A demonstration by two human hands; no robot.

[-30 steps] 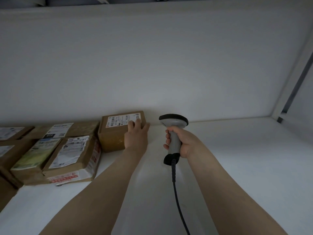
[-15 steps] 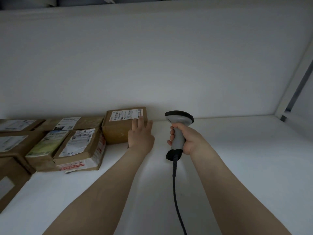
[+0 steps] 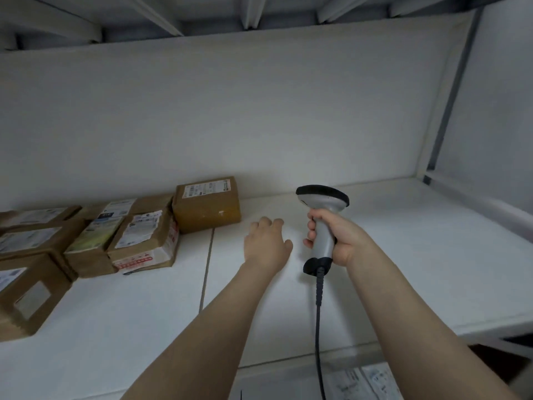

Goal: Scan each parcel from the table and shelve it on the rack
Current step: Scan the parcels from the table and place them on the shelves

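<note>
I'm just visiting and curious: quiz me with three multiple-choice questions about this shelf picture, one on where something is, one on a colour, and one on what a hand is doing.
1. Where is the rightmost parcel?
A. Lying on the floor
B. At the back of the shelf, left of the scanner
C. Stacked on top of another parcel

2. What colour is the scanner's handle?
A. Red
B. Green
C. Light grey

3. What is the left hand doing?
A. Hovering open, holding nothing
B. Gripping the parcel
C. Holding the scanner

Answers:
1 B: it sits directly on the shelf by the back wall.
2 C: the handle gripped by the right hand is pale grey.
3 A: its fingers are relaxed and apart from the parcel.
</note>
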